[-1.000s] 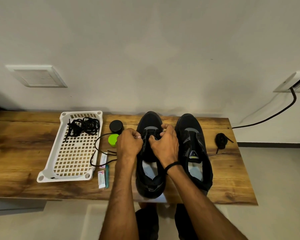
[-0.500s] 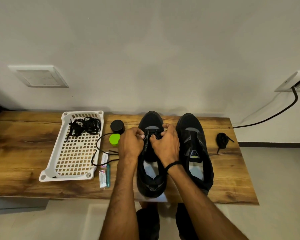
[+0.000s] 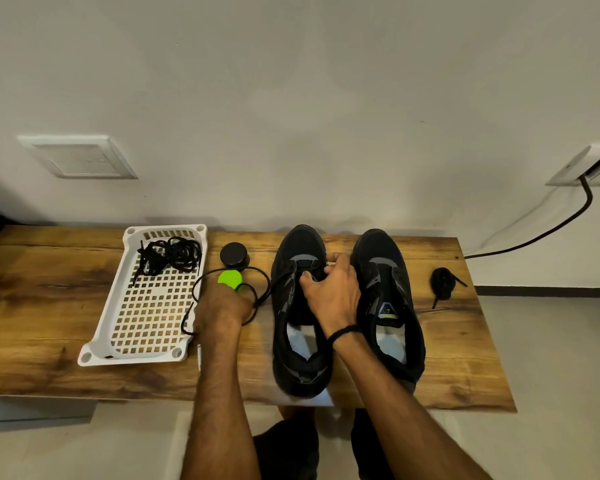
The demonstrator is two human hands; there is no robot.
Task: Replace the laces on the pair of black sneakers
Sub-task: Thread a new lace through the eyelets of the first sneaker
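Observation:
Two black sneakers stand side by side on the wooden bench, toes toward the wall: the left sneaker (image 3: 293, 306) and the right sneaker (image 3: 387, 296). My right hand (image 3: 329, 292) grips the left sneaker's tongue and eyelet area near the toe. My left hand (image 3: 224, 304) is to the left of that shoe, down on the bench, holding a black lace (image 3: 262, 284) that runs from the shoe's eyelets and loops over the bench. Its fingers are hidden behind the wrist.
A white perforated tray (image 3: 118, 327) at the left holds a bundle of black laces (image 3: 170, 256). A black round tin (image 3: 234, 254) and a green lid (image 3: 229, 278) sit beside it. A coiled black lace (image 3: 442, 280) lies at the right end. A cable (image 3: 534, 237) hangs from the wall.
My left hand has left the shoe's eyelets and moved left and down onto the bench, drawing the lace out sideways. My right hand stays on the left sneaker.

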